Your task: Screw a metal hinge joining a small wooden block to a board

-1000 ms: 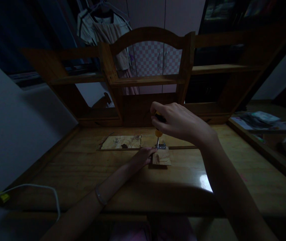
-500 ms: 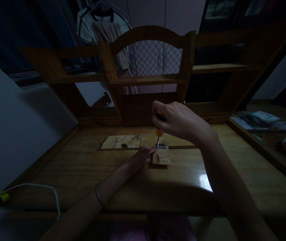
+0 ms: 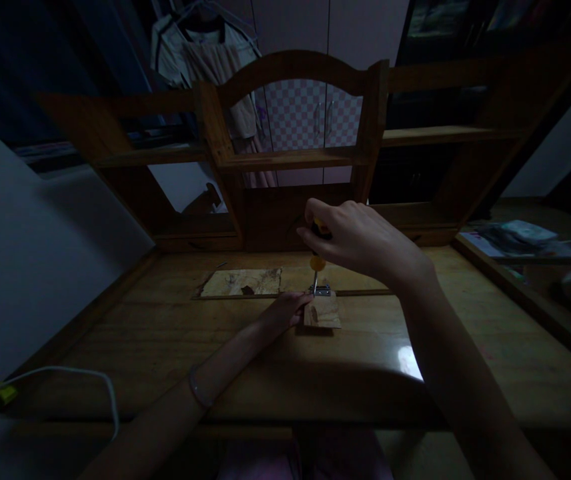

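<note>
Screwdriver (image 3: 317,263), yellow-handled, clenched by right hand (image 3: 353,241)
Pale wooden block (image 3: 322,312), pinched by left hand (image 3: 287,311), may be shifted, slipping tip off silver hinge (image 3: 321,291).

Orange-and-black screwdriver (image 3: 318,250); pink-and-white checkered cabinet doors (image 3: 310,120).

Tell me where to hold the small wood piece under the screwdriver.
Grip the small wood piece by its left edge, coming in low from the left, as the left hand does. It lies flat on the desk, and the upright screwdriver in the right hand occupies its far end.
</note>
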Demonstrator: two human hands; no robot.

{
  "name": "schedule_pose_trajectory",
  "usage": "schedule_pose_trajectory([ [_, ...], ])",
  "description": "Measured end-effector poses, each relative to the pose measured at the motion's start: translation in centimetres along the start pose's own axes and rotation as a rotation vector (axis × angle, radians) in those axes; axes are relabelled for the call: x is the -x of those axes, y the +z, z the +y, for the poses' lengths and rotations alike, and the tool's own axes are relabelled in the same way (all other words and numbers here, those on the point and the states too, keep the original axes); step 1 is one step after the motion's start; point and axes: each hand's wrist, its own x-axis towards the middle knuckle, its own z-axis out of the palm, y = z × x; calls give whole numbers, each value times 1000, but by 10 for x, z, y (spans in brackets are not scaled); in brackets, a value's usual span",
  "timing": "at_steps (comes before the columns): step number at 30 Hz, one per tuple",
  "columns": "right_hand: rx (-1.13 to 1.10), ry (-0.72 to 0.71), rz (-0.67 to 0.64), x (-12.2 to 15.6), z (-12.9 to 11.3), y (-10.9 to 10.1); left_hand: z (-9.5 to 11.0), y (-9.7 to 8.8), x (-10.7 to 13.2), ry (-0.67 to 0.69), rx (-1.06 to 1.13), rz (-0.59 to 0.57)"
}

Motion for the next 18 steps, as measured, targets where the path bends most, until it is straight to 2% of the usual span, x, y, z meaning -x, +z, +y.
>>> schedule_pose_trajectory([
  [9, 83, 97, 9, 0, -3, -2, 5, -2, 8, 37, 13, 34],
  [15, -210, -54, -76, -1, 1, -2, 13, -7, 7, 42, 21, 6],
  [18, -262, -80, -96, -1, 1, -1, 18, -7, 6, 34, 41, 3],
])
